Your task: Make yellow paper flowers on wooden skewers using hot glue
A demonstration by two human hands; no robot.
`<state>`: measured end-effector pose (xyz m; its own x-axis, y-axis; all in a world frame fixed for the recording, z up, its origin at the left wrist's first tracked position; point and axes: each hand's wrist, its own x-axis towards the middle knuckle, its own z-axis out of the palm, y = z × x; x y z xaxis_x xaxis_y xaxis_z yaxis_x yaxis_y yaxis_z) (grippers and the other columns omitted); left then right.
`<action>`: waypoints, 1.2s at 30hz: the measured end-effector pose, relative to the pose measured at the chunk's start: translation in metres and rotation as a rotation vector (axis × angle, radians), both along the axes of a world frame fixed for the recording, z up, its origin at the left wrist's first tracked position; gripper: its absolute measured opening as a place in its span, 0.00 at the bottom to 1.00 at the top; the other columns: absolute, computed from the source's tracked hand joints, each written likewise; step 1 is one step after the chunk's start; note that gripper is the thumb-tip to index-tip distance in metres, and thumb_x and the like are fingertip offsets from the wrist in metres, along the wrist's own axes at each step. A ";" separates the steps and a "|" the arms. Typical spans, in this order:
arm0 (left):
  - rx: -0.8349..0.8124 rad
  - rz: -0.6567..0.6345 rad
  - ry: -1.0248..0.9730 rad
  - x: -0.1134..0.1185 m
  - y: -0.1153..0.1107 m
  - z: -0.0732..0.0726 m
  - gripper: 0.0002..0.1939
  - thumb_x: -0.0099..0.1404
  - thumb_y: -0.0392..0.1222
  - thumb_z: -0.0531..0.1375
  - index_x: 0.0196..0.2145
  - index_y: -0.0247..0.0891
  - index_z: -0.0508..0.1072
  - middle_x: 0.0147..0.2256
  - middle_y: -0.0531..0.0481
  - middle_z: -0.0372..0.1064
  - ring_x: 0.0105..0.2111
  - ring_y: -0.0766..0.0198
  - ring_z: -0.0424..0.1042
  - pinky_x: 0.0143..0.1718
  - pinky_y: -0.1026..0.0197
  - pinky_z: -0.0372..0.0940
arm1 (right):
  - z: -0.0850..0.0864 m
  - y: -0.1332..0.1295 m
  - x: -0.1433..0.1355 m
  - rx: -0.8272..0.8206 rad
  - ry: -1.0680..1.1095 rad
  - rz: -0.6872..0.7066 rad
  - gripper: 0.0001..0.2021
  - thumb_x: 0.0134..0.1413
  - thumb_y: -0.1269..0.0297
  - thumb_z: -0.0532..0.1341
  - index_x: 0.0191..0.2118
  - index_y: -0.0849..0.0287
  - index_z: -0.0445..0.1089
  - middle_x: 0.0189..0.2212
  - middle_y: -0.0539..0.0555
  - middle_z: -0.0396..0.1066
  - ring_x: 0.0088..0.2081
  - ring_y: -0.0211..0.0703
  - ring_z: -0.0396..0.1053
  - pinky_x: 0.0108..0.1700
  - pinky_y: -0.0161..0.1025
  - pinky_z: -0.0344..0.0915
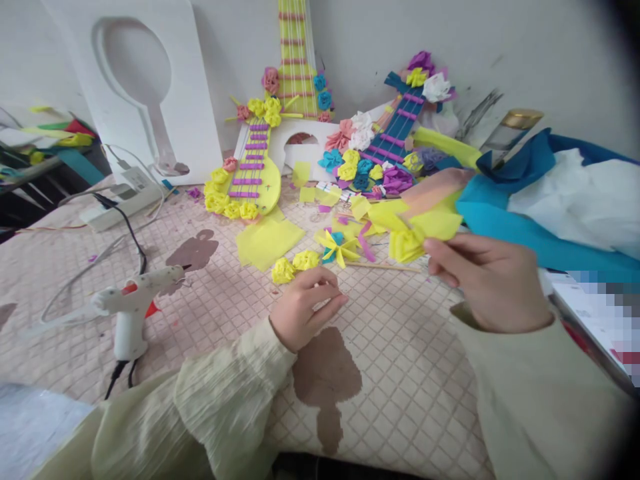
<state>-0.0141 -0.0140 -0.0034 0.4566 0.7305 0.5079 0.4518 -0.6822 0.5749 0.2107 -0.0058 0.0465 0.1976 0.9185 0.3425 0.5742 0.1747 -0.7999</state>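
Between the thumb and fingers of my right hand [487,280] is a piece of pleated yellow paper [406,245], held above the table at the right. Its layers look gathered like a flower; where it ends against the yellow sheets behind is hard to see. My left hand [306,307] hovers near the middle, fingers loosely bent, a gap showing between thumb and forefinger and nothing visible in it. Just beyond it lie two crumpled yellow paper roses [295,265]. A yellow star-shaped paper piece [340,249] rests to their right, over a bit of blue paper.
A white glue gun [131,310] stands at left, its cord leading toward a power strip [123,200]. Decorated yellow [255,173] and blue [400,127] paper instruments lean at the back beside a white cutout board [193,87]. Blue and white paper [555,213] is heaped right.
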 end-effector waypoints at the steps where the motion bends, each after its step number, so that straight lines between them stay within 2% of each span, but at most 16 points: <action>1: 0.036 -0.002 -0.030 0.000 0.000 -0.001 0.07 0.59 0.37 0.56 0.26 0.35 0.71 0.31 0.46 0.66 0.30 0.65 0.64 0.33 0.61 0.63 | 0.001 -0.002 -0.006 -0.069 0.046 0.044 0.13 0.41 0.58 0.63 0.17 0.61 0.67 0.14 0.52 0.63 0.17 0.34 0.56 0.19 0.35 0.53; 6: 0.185 -0.004 -0.053 0.000 -0.002 -0.005 0.03 0.54 0.37 0.61 0.24 0.37 0.73 0.32 0.48 0.69 0.28 0.67 0.66 0.32 0.61 0.64 | -0.001 -0.004 -0.013 -0.163 0.081 0.048 0.10 0.40 0.58 0.64 0.21 0.61 0.70 0.14 0.48 0.63 0.16 0.32 0.55 0.19 0.33 0.53; 12: 0.285 -0.012 0.033 -0.001 -0.003 -0.002 0.04 0.54 0.39 0.61 0.24 0.37 0.73 0.32 0.49 0.70 0.29 0.66 0.66 0.31 0.61 0.63 | 0.002 -0.001 -0.004 -0.331 -0.086 0.129 0.12 0.41 0.55 0.62 0.21 0.60 0.69 0.13 0.47 0.63 0.16 0.31 0.56 0.19 0.32 0.53; 17: 0.345 -0.025 0.062 -0.002 -0.004 -0.001 0.04 0.55 0.40 0.61 0.26 0.38 0.72 0.32 0.49 0.70 0.30 0.66 0.66 0.32 0.60 0.63 | -0.002 0.006 0.009 -0.575 -0.266 0.322 0.10 0.42 0.57 0.61 0.22 0.59 0.71 0.14 0.48 0.67 0.17 0.34 0.62 0.20 0.32 0.58; 21: 0.365 -0.031 0.062 -0.002 -0.005 0.000 0.03 0.55 0.39 0.61 0.27 0.38 0.72 0.30 0.51 0.70 0.29 0.67 0.66 0.31 0.61 0.62 | -0.020 0.009 0.013 -0.724 -0.206 0.499 0.14 0.43 0.57 0.60 0.37 0.59 0.70 0.23 0.50 0.73 0.22 0.38 0.69 0.24 0.34 0.65; 24: 0.368 -0.032 0.067 -0.001 -0.006 0.001 0.03 0.55 0.39 0.60 0.26 0.38 0.71 0.30 0.51 0.70 0.29 0.67 0.66 0.31 0.61 0.62 | -0.029 0.011 0.014 -0.651 -0.321 0.516 0.17 0.43 0.58 0.60 0.41 0.59 0.70 0.29 0.53 0.75 0.30 0.42 0.72 0.33 0.39 0.68; 28: 0.368 -0.034 0.075 -0.001 -0.006 0.000 0.04 0.56 0.39 0.60 0.26 0.37 0.72 0.32 0.50 0.69 0.30 0.67 0.66 0.31 0.61 0.62 | -0.022 0.009 0.007 -0.259 -0.485 0.390 0.16 0.41 0.55 0.62 0.37 0.56 0.72 0.38 0.55 0.73 0.39 0.47 0.69 0.42 0.44 0.65; 30: 0.364 -0.038 0.085 0.000 -0.007 -0.001 0.04 0.56 0.40 0.60 0.26 0.38 0.72 0.32 0.50 0.69 0.30 0.67 0.66 0.32 0.61 0.62 | -0.014 0.003 -0.004 -0.123 -0.385 0.357 0.10 0.47 0.58 0.59 0.32 0.57 0.72 0.33 0.53 0.73 0.34 0.42 0.69 0.38 0.39 0.65; 32: 0.365 -0.037 0.098 0.000 -0.007 -0.002 0.04 0.56 0.40 0.60 0.26 0.38 0.72 0.33 0.50 0.69 0.30 0.67 0.66 0.32 0.61 0.62 | -0.007 -0.006 -0.021 -0.108 -0.250 0.441 0.09 0.49 0.59 0.58 0.28 0.57 0.72 0.28 0.51 0.72 0.30 0.39 0.67 0.33 0.36 0.64; 34: 0.376 -0.031 0.112 0.001 -0.007 -0.002 0.05 0.57 0.41 0.59 0.26 0.38 0.72 0.33 0.50 0.69 0.30 0.67 0.65 0.32 0.61 0.62 | -0.003 -0.016 -0.039 -0.180 -0.160 0.550 0.10 0.50 0.60 0.57 0.27 0.58 0.72 0.25 0.50 0.70 0.28 0.37 0.65 0.31 0.35 0.63; 36: 0.393 -0.019 0.119 0.002 -0.007 -0.003 0.06 0.58 0.41 0.58 0.26 0.38 0.72 0.33 0.49 0.69 0.30 0.66 0.65 0.32 0.61 0.62 | -0.004 -0.023 -0.054 -0.220 -0.101 0.575 0.11 0.51 0.59 0.57 0.26 0.59 0.73 0.22 0.50 0.67 0.26 0.35 0.63 0.29 0.34 0.61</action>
